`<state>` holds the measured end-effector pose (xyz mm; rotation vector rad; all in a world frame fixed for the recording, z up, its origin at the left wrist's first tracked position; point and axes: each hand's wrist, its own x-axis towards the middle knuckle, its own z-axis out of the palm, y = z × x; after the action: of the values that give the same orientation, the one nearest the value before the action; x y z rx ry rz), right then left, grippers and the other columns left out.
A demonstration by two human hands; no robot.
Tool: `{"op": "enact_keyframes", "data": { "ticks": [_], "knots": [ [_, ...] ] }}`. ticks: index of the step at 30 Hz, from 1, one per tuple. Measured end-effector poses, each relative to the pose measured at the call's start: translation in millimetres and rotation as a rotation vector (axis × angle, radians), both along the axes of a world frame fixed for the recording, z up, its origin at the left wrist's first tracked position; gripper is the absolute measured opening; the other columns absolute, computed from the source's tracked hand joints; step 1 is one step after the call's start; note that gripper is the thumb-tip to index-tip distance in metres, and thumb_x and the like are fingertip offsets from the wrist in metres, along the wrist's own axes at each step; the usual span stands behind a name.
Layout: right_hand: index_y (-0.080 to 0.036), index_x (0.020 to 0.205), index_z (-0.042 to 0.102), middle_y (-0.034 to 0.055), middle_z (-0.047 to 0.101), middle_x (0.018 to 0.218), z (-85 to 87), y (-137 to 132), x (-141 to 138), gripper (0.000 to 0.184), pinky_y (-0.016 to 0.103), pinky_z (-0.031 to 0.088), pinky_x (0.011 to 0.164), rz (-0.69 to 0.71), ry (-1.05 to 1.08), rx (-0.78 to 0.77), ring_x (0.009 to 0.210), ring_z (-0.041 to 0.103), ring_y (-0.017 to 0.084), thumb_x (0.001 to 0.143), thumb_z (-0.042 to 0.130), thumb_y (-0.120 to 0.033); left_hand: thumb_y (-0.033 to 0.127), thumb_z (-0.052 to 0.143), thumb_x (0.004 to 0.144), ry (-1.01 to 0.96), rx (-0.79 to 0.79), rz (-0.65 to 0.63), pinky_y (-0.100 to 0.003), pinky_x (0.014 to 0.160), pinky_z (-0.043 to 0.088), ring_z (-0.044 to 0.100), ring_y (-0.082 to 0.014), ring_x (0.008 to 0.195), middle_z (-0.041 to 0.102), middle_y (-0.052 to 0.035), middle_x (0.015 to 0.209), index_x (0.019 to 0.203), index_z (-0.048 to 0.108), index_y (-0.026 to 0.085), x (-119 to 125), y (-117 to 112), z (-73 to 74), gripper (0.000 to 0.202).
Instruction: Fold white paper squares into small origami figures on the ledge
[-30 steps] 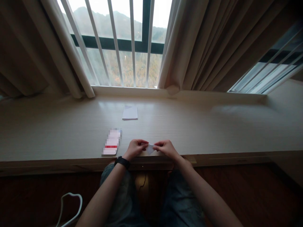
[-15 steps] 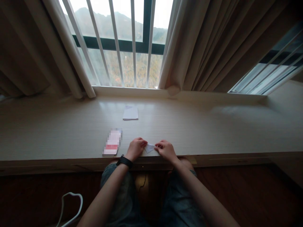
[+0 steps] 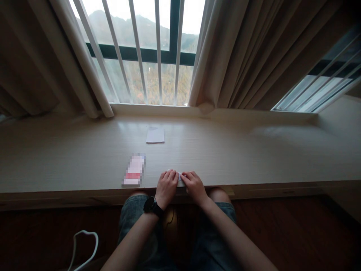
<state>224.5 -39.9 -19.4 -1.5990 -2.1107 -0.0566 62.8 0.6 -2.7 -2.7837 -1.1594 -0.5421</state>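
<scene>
A small white folded paper (image 3: 179,177) lies on the pale wooden ledge (image 3: 239,154) close to its front edge. My left hand (image 3: 167,186), with a black watch on its wrist, lies over the paper's left side with fingers curled down on it. My right hand (image 3: 192,185) presses its curled fingers on the right side. The two hands touch each other and hide most of the paper.
A pink and white card or packet (image 3: 134,171) lies left of my hands. A white folded sheet (image 3: 155,135) rests farther back near the barred window (image 3: 146,56). Curtains (image 3: 254,52) hang on both sides. A white cable (image 3: 81,244) loops on the floor at left.
My hands have come together and dropped onto the ledge, pressing the paper flat. Before, they held it between fingertips, slightly apart and lifted.
</scene>
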Motion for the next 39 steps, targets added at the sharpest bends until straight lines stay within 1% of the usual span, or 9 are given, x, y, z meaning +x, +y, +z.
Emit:
{"op": "enact_keyframes", "data": {
  "ticks": [5, 8, 11, 15, 23, 27, 30, 33, 39],
  "knots": [
    [-0.018, 0.123, 0.062, 0.0108, 0.063, 0.116, -0.6, -2, -5, 0.039, 0.038, 0.046, 0.092, -0.031, -0.053, 0.003, 0.104, 0.051, 0.025, 0.088, 0.050, -0.007, 0.011, 0.041, 0.092, -0.013, -0.007, -0.039, -0.045, 0.110, 0.032, 0.053, -0.0238, 0.120, 0.061, -0.0137, 0.123, 0.123, 0.057, 0.014, -5, 2, -5.5, 0.034],
    [-0.018, 0.123, 0.062, 0.0117, 0.063, 0.119, 1.2, -4, -6, 0.038, 0.039, 0.046, 0.091, -0.037, -0.076, 0.001, 0.107, 0.051, 0.025, 0.088, 0.051, -0.008, 0.009, 0.041, 0.091, -0.031, -0.030, -0.050, -0.041, 0.109, 0.035, 0.052, -0.0239, 0.123, 0.057, -0.0151, 0.131, 0.127, 0.054, 0.012, -8, 5, -10.0, 0.038],
    [-0.018, 0.123, 0.062, 0.0112, 0.062, 0.124, 2.9, -5, -6, 0.039, 0.040, 0.045, 0.093, -0.032, -0.085, 0.005, 0.111, 0.050, 0.026, 0.088, 0.050, -0.007, 0.011, 0.043, 0.091, -0.075, -0.052, -0.077, -0.041, 0.107, 0.038, 0.051, -0.0241, 0.125, 0.054, -0.0150, 0.135, 0.130, 0.053, 0.014, -13, 8, -12.3, 0.040],
    [-0.018, 0.125, 0.060, 0.0097, 0.063, 0.125, 3.3, -4, -5, 0.040, 0.039, 0.044, 0.094, -0.003, -0.110, -0.004, 0.113, 0.050, 0.026, 0.088, 0.049, -0.006, 0.015, 0.044, 0.092, -0.114, -0.088, -0.101, -0.043, 0.107, 0.038, 0.050, -0.0241, 0.126, 0.055, -0.0138, 0.136, 0.131, 0.053, 0.017, -17, 10, -9.1, 0.040],
    [-0.020, 0.128, 0.057, 0.0107, 0.062, 0.127, 6.8, -3, -1, 0.040, 0.040, 0.044, 0.090, 0.053, -0.199, -0.029, 0.110, 0.054, 0.025, 0.090, 0.052, -0.012, 0.016, 0.042, 0.092, -0.132, -0.122, -0.126, -0.042, 0.111, 0.033, 0.048, -0.0219, 0.129, 0.054, -0.0116, 0.137, 0.134, 0.050, 0.018, -23, 11, -3.5, 0.043],
    [-0.021, 0.128, 0.057, 0.0090, 0.062, 0.127, 11.3, -5, 6, 0.042, 0.042, 0.037, 0.102, 0.072, -0.196, -0.024, 0.110, 0.052, 0.025, 0.088, 0.051, -0.009, 0.018, 0.042, 0.093, -0.143, -0.143, -0.108, -0.042, 0.111, 0.031, 0.048, -0.0221, 0.129, 0.054, -0.0105, 0.137, 0.135, 0.050, 0.019, -26, 12, -0.6, 0.043],
    [-0.022, 0.130, 0.055, 0.0081, 0.065, 0.121, 14.5, -7, 9, 0.048, 0.044, 0.029, 0.108, 0.024, -0.168, -0.030, 0.109, 0.051, 0.025, 0.085, 0.048, -0.006, 0.020, 0.043, 0.092, -0.156, -0.152, -0.073, -0.044, 0.111, 0.029, 0.047, -0.0234, 0.130, 0.054, -0.0092, 0.137, 0.133, 0.051, 0.021, -26, 11, 1.2, 0.042],
    [-0.019, 0.133, 0.052, 0.0100, 0.067, 0.108, 17.8, -11, 10, 0.051, 0.043, 0.027, 0.109, -0.002, -0.126, -0.045, 0.108, 0.050, 0.026, 0.083, 0.049, -0.008, 0.022, 0.044, 0.092, -0.167, -0.153, -0.041, -0.045, 0.111, 0.028, 0.047, -0.0241, 0.129, 0.054, -0.0093, 0.137, 0.132, 0.052, 0.021, -25, 10, 1.9, 0.041],
    [-0.018, 0.132, 0.053, 0.0113, 0.067, 0.094, 24.3, -23, 16, 0.044, 0.043, 0.033, 0.101, -0.037, -0.065, -0.071, 0.100, 0.051, 0.027, 0.089, 0.049, -0.020, 0.022, 0.045, 0.090, -0.202, -0.136, -0.011, -0.044, 0.110, 0.029, 0.047, -0.0256, 0.129, 0.054, -0.0116, 0.137, 0.131, 0.054, 0.018, -22, 9, 2.1, 0.042]
  ]
}}
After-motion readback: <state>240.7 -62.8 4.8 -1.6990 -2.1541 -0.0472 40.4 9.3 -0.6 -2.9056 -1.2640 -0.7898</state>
